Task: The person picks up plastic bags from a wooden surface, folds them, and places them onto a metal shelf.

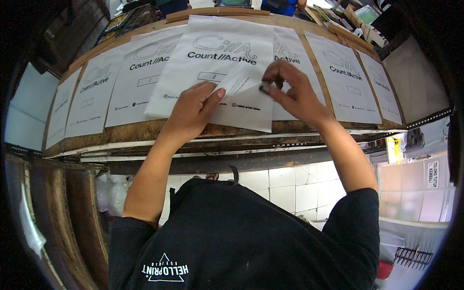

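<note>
Across the wooden table lie several white, slightly see-through printed sheets, perhaps plastic bags, with black lettering and outlined shapes. In front of me is a thicker-looking stack, and its top printed sheet [212, 38] has a part folded back into a pale, slanting flap [235, 81]. My left hand [197, 105] is closed on the lower part of this sheet, thumb over the flap's lower end. Just right of the flap, my right hand [296, 93] has its fingers curled toward the thumb. Dark marks show at its fingertips; anything pinched there is too small to make out.
More printed sheets lie to the left [92, 89] and right [344, 79]. The wooden table's [140, 129] front edge runs below my hands. Boxes and papers [362, 26] are piled at the back right. Wooden boards [72, 212] stand at the lower left, above white floor tiles [282, 179].
</note>
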Demonstrator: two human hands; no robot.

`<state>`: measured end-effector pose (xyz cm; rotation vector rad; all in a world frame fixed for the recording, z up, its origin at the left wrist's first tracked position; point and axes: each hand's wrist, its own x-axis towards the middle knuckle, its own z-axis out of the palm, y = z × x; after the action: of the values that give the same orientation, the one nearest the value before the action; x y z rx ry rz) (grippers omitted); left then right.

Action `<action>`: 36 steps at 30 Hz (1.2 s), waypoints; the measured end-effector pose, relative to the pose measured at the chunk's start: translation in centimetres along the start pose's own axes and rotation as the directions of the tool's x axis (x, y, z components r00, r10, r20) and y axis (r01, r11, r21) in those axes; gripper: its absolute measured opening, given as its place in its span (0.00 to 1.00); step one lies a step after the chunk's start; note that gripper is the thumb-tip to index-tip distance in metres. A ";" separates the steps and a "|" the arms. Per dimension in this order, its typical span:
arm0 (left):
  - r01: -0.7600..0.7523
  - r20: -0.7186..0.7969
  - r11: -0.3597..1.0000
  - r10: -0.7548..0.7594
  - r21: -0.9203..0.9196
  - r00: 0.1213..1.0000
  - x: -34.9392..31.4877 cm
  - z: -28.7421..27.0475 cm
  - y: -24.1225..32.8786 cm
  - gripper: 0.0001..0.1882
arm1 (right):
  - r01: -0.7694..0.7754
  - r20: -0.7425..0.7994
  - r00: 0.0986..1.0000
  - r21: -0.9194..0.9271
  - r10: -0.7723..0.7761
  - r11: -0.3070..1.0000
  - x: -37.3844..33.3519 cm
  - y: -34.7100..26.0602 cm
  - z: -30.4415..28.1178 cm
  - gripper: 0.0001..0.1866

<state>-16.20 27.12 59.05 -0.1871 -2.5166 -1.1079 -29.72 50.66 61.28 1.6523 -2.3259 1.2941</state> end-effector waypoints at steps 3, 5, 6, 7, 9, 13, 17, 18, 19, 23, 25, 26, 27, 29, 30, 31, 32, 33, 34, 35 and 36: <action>-0.026 -0.005 1.000 0.026 0.016 1.000 -0.1 0.0 -0.2 0.18 | -0.014 0.224 0.974 -0.130 0.043 0.991 -1.3 -0.7 -0.1 0.14; -0.014 0.004 0.999 0.013 0.030 1.000 -0.1 0.1 -0.1 0.18 | 0.060 0.299 0.954 -0.165 -0.008 0.984 -1.6 -0.4 -0.2 0.16; -0.017 0.003 0.999 0.017 0.028 1.000 0.0 0.1 -0.1 0.18 | 0.064 0.306 0.952 -0.170 -0.009 0.983 -1.4 -0.2 -0.1 0.15; -0.018 0.003 0.999 0.018 0.026 1.000 0.0 0.1 -0.2 0.18 | 0.068 0.314 0.949 -0.174 -0.010 0.982 -1.3 0.0 -0.1 0.15; -0.017 0.008 1.000 0.017 0.026 1.000 -0.1 0.1 -0.1 0.17 | 0.066 0.315 0.949 -0.156 -0.013 0.986 -1.2 -0.1 0.1 0.14; -0.021 0.019 0.999 0.020 0.035 1.000 -0.1 -0.1 0.1 0.16 | 0.084 0.295 0.954 -0.102 -0.051 0.991 -1.0 0.5 0.2 0.10; -0.034 0.031 0.999 0.034 0.007 0.999 -0.1 -0.1 -0.2 0.16 | 0.113 0.323 0.945 -0.147 -0.061 0.983 -0.4 0.3 -0.4 0.05; -0.038 0.025 0.999 0.038 0.001 0.999 -0.1 0.0 -0.2 0.16 | 0.104 0.328 0.943 -0.139 -0.054 0.985 -0.3 0.1 -0.4 0.06; -0.043 0.019 0.999 0.043 -0.006 0.999 -0.1 0.1 -0.3 0.16 | 0.096 0.332 0.942 -0.133 -0.046 0.986 -0.2 -0.1 -0.5 0.06; -0.045 0.013 0.999 0.045 0.010 0.999 -0.2 0.0 -0.4 0.17 | -0.022 0.349 0.937 0.005 0.018 1.000 0.5 -0.5 -0.5 0.08; -0.039 0.041 0.998 0.037 0.040 0.998 -0.2 0.0 -0.4 0.17 | -0.012 0.301 0.953 -0.029 0.020 0.999 1.0 -0.1 -0.5 0.09; -0.036 0.056 0.998 0.033 0.055 0.998 -0.1 -0.1 -0.3 0.17 | -0.009 0.276 0.961 -0.047 0.021 0.999 1.3 0.0 -0.5 0.10; -0.046 0.050 0.998 0.045 0.030 0.998 -0.1 -0.1 0.1 0.17 | -0.015 0.230 0.973 -0.079 0.033 0.997 1.5 -0.3 -0.4 0.10; -0.064 0.035 0.998 0.064 -0.017 0.997 -0.3 -0.1 0.9 0.18 | -0.028 0.138 0.989 -0.137 0.047 0.990 2.3 -1.1 -0.2 0.11; -0.053 0.032 0.999 0.053 -0.015 0.998 -0.3 -0.1 0.7 0.17 | 0.002 0.092 0.996 -0.144 0.011 0.990 2.4 -1.2 -0.1 0.10; -0.043 0.029 0.999 0.043 -0.013 0.999 -0.3 0.0 0.2 0.17 | 0.032 0.044 0.999 -0.154 -0.025 0.988 2.4 -1.4 0.1 0.10; -0.033 0.026 0.999 0.033 -0.011 0.999 -0.3 0.0 0.0 0.17 | 0.060 -0.003 0.998 -0.164 -0.062 0.985 2.3 -1.6 0.2 0.10; -0.026 0.023 1.000 0.026 0.001 0.999 -0.3 0.0 0.0 0.17 | 0.031 -0.057 0.998 -0.115 -0.038 0.993 1.9 -1.7 0.2 0.10; -0.017 0.019 1.000 0.016 0.014 1.000 -0.3 -0.1 0.1 0.17 | 0.006 -0.107 0.994 -0.062 -0.012 0.998 1.5 -1.7 0.2 0.10; -0.007 0.014 1.000 0.006 0.026 1.000 -0.3 -0.2 0.2 0.17 | -0.017 -0.156 0.988 -0.008 0.016 1.000 1.0 -1.6 0.2 0.10; 0.010 0.027 1.000 -0.010 0.021 1.000 -0.3 -0.2 0.2 0.17 | -0.012 -0.050 0.999 -0.036 0.010 0.999 0.5 -1.2 0.0 0.11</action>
<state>-15.78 27.12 59.25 -0.1851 -2.5550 -1.0893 -28.98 50.12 62.22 1.5801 -2.3191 1.2716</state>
